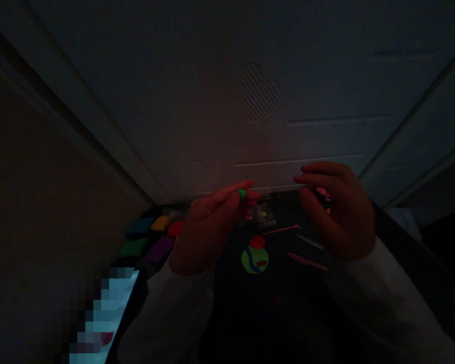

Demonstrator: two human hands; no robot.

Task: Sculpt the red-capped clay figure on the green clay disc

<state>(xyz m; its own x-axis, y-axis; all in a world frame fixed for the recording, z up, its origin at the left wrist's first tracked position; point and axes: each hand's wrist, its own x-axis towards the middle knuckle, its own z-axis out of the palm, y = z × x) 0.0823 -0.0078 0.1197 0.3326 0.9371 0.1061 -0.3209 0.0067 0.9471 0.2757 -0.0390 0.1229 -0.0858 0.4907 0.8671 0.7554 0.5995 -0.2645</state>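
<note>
My left hand [212,222] pinches a small green lump of clay [241,194] between thumb and fingers, raised over the dark table. To the right, my right hand [339,215] hovers with its thumb and fingers apart and nothing visible between them. Below and between the hands lies a flat light-green clay disc [264,254] bearing a wavy blue strip and a small red piece. A red round clay piece [257,242] touches its upper edge. Close to my right hand are a thin pink tool [282,229], a pointed metal tool [309,241] and a pink plastic knife [306,261].
Coloured clay packs, among them blue [140,227], green [134,247] and purple [160,248], lie left of my left hand. Clear plastic bags [265,216] sit behind the disc. A white panel with hearts [261,93] rises behind the table. A bright screen [106,308] stands lower left.
</note>
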